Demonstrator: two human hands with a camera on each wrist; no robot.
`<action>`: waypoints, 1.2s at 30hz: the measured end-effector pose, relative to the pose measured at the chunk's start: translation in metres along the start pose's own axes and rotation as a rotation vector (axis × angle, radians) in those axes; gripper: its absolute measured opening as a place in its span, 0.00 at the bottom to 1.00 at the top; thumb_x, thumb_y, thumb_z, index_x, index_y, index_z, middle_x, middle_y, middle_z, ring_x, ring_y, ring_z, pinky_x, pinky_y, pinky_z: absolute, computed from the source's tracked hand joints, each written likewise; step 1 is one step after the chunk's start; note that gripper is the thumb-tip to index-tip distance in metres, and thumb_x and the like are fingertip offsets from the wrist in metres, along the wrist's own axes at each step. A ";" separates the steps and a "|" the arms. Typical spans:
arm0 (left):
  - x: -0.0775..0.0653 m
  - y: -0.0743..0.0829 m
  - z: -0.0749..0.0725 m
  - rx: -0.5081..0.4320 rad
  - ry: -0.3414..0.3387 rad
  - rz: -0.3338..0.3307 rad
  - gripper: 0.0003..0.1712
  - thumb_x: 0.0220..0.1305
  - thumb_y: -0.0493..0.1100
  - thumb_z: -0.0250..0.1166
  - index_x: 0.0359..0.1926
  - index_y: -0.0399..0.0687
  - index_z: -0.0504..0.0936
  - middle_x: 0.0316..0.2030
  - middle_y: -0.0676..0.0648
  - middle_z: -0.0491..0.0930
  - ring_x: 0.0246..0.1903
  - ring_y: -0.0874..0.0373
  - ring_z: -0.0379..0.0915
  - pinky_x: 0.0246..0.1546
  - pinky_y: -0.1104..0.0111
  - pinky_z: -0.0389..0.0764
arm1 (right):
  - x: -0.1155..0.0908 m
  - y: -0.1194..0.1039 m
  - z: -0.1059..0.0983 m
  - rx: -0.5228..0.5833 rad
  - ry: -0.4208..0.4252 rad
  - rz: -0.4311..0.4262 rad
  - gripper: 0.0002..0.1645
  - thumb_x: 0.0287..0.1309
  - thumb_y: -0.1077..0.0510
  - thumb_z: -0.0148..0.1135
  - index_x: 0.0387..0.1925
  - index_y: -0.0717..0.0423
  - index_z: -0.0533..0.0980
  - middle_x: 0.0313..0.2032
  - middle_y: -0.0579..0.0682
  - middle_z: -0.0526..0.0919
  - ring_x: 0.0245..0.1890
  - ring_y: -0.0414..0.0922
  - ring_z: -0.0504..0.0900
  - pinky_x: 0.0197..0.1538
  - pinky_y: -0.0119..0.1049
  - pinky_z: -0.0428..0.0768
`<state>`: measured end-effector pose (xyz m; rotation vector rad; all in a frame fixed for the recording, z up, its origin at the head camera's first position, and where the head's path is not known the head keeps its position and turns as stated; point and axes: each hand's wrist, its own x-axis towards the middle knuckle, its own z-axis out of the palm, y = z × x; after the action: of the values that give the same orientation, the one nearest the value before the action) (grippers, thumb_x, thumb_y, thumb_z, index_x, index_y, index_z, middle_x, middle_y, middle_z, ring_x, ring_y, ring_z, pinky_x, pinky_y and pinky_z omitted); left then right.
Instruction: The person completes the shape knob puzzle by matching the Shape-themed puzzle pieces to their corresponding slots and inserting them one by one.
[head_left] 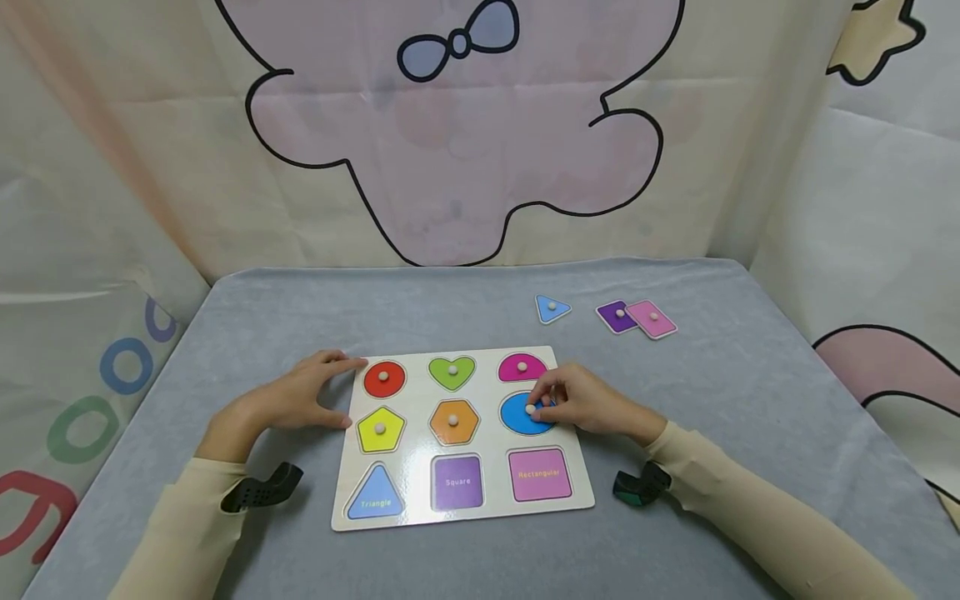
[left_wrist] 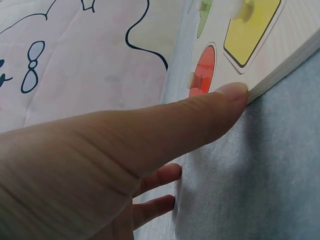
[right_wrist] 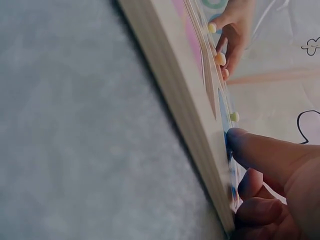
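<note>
A white wooden knob-puzzle board (head_left: 417,400) lies on the cloth between both hands. My right hand (head_left: 596,404) pinches the knob of the blue oval piece (head_left: 516,423), which lies at its spot on the board's right side. The left hand (head_left: 296,396) touches the board's left edge with thumb and index finger extended. In the left wrist view its thumb (left_wrist: 220,105) presses the board's edge. Red circle (head_left: 378,386), green heart (head_left: 450,382), magenta semicircle (head_left: 517,360), yellow pentagon (head_left: 375,442) and orange hexagon (head_left: 453,435) pieces, all with knobs, sit in the board.
The front row shows printed triangle (head_left: 375,487), square (head_left: 457,496) and rectangle (head_left: 540,487) spots without knobs. Behind the board lie a loose blue triangle (head_left: 550,316), a purple square (head_left: 609,320) and a pink rectangle (head_left: 651,327) overlapping it. A patterned curtain (head_left: 450,167) hangs behind the table.
</note>
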<state>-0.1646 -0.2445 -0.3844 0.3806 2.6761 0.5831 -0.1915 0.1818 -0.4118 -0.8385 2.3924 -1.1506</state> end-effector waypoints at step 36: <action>0.001 -0.001 0.001 -0.006 0.003 -0.006 0.53 0.52 0.55 0.79 0.75 0.52 0.65 0.72 0.30 0.58 0.70 0.30 0.54 0.64 0.30 0.65 | 0.016 0.007 -0.022 -0.023 0.125 -0.007 0.09 0.64 0.59 0.67 0.44 0.57 0.86 0.35 0.50 0.84 0.28 0.44 0.73 0.28 0.28 0.71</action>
<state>-0.1653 -0.2448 -0.3857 0.3699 2.6769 0.5897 -0.2179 0.1877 -0.4056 -0.8054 2.5097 -1.2137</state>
